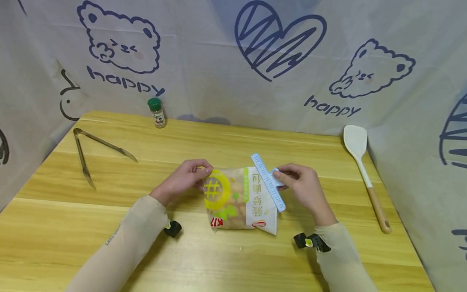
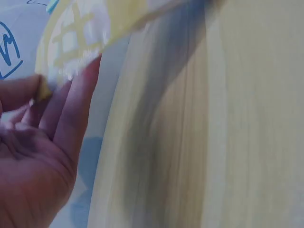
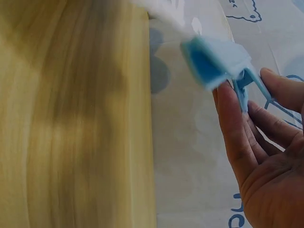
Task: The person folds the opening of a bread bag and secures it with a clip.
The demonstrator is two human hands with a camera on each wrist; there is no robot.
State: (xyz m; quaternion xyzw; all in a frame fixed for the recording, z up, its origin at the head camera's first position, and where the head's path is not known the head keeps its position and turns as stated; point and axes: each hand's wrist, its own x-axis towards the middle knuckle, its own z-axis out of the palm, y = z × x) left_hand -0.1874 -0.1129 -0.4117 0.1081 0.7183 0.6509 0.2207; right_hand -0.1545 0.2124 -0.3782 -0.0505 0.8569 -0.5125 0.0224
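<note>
A plastic bread bag [image 1: 233, 198] with a yellow ring print and a white end is held up above the wooden table. My left hand [image 1: 186, 178] pinches its upper left corner between thumb and fingers; the left wrist view shows the same pinch on the bag's yellow corner [image 2: 45, 90]. A long light-blue bag clip [image 1: 268, 182] lies slantwise across the bag's white right end. My right hand [image 1: 300, 186] grips the clip's handle, thumb on one lever and fingers behind the other, as the right wrist view shows on the blue clip [image 3: 218, 61].
Metal tongs [image 1: 98, 142] lie spread at the table's left. A green-capped seasoning jar [image 1: 157, 113] stands at the back edge. Along the right edge lies a white spatula [image 1: 361, 162] with a wooden handle. A printed cloth [image 1: 204, 61] hangs behind the table [image 1: 219, 263].
</note>
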